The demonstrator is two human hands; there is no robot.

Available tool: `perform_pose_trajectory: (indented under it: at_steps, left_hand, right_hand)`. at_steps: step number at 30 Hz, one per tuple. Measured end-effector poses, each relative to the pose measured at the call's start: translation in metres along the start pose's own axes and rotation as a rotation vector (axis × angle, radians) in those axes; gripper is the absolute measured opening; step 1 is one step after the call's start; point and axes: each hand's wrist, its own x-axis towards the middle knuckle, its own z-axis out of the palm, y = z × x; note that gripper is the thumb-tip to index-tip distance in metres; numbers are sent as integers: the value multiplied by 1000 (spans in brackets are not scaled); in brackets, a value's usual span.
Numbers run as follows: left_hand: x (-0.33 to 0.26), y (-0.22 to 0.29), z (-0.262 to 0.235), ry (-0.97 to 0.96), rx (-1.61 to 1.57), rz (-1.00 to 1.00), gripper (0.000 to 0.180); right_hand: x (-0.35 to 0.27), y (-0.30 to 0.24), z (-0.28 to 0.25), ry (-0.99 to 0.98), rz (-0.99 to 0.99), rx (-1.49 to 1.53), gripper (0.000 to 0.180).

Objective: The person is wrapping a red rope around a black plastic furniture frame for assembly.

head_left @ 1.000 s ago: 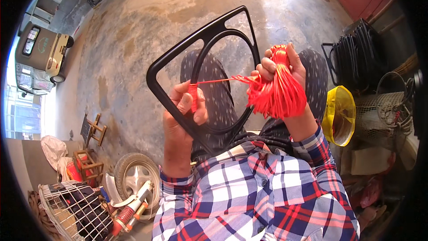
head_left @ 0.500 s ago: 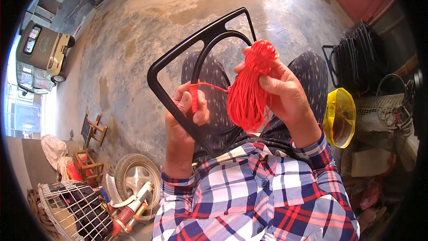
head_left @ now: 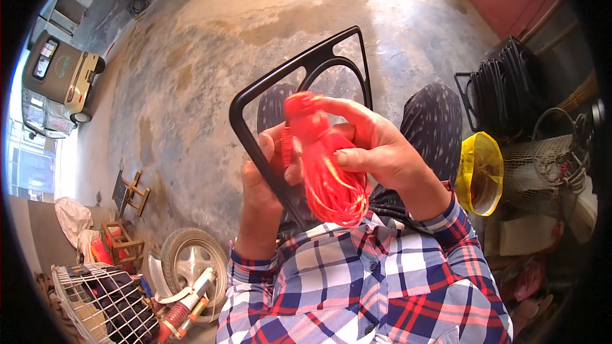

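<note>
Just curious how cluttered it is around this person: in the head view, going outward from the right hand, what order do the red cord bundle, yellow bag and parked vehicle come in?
From the right hand:
1. Red cord bundle, in its grip.
2. Yellow bag, on the right.
3. Parked vehicle, far left.

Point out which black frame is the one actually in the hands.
The black plastic frame with the round opening, gripped by the left hand. The other black frames sit stacked at the right, untouched.

Hard daylight washes the concrete floor (head_left: 210, 76) toward twelve o'clock, nearly overexposed. Fisheye bending and a black vignette ring the rim; the red cord bundle (head_left: 328, 165) blurs slightly.
</note>
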Motion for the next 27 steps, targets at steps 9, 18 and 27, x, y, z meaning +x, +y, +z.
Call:
perform_pose_trajectory:
  at_steps: [9, 18, 27]
  left_hand:
    - [0, -17, -8, 28, 76, -55, 67]
    - [-19, -15, 8, -54, -153, -158, 48]
    - [-13, -14, 8, -309, -78, -140, 86]
  right_hand:
    - [26, 4, 3, 197, -314, -784, 26]
    - [24, 43, -28, -24, 62, 83, 36]
    - [27, 34, -41, 47, -75, 688, 35]
